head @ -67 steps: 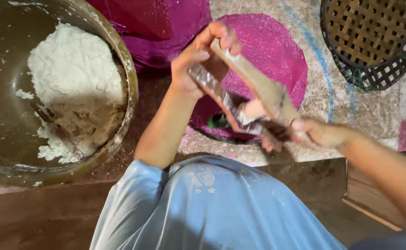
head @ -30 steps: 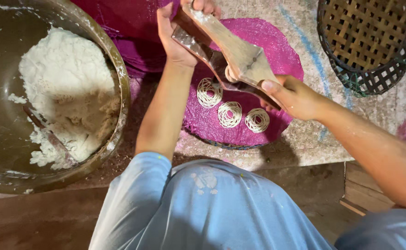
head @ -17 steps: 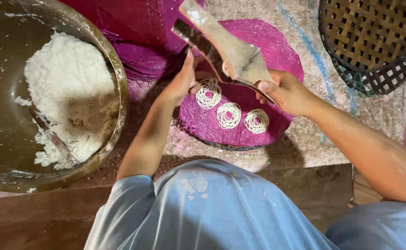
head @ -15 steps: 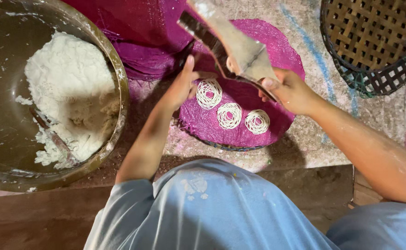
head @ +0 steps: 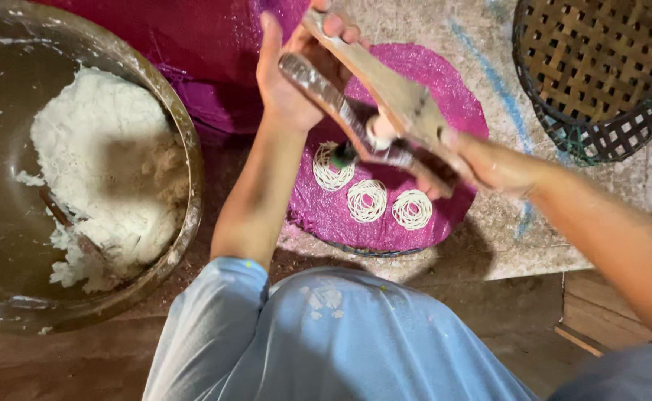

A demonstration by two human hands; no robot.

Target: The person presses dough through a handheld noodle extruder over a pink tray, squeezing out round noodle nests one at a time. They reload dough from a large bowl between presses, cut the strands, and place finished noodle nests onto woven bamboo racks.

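Since half a second ago our left hand has risen from the round magenta mat to grip the far handle ends of the wooden noodle press; our right hand stays wrapped around the near ends. The press hangs over the mat's left edge, above three noodle coils. It seems stiff and fairly light, best gripped at the handles; the coils look soft and fragile.

Warm, dim light from above casts soft shadows leftward; the raised hands are motion-blurred, the rest fairly sharp.
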